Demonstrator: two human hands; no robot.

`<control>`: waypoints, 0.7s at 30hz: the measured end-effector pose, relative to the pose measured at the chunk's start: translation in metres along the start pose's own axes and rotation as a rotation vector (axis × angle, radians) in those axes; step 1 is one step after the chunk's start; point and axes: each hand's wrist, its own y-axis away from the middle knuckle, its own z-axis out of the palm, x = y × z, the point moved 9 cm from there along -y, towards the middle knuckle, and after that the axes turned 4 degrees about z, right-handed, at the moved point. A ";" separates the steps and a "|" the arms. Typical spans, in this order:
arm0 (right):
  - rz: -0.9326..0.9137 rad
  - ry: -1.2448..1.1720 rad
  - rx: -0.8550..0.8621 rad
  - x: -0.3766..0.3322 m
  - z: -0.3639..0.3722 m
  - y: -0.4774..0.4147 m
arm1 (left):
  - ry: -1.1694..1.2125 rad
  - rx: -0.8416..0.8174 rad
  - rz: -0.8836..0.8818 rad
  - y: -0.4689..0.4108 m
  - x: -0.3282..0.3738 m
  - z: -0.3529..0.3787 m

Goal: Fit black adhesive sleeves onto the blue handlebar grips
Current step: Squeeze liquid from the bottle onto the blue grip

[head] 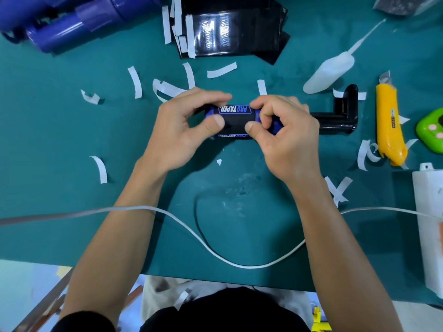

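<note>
Both hands grasp one blue handlebar grip (209, 113) just above the teal worktop (72, 140): left hand (182, 123) pinches one end, right hand (282, 130) the other, thumbs pressing the black sleeve (236, 124) wrapped around it.

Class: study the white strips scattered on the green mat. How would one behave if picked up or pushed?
Probably floppy and light: each white strip looks thin and lies curled. A push would likely slide or flip it across the green mat, not roll it. It may crease easily.
</note>
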 end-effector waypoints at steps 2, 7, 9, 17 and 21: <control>-0.006 0.004 -0.001 0.000 0.000 0.000 | -0.098 -0.101 -0.009 0.001 -0.004 0.012; 0.000 0.031 -0.017 -0.004 -0.001 0.001 | -0.213 -0.109 0.060 0.002 -0.005 0.022; -0.022 0.024 -0.033 -0.006 -0.004 0.002 | -0.204 -0.100 0.075 0.001 -0.005 0.020; -0.112 0.091 0.200 -0.011 -0.029 0.009 | -0.215 -0.100 0.086 0.002 -0.007 0.020; -0.203 0.192 0.157 -0.022 -0.017 0.014 | -0.206 -0.110 0.078 0.003 -0.007 0.021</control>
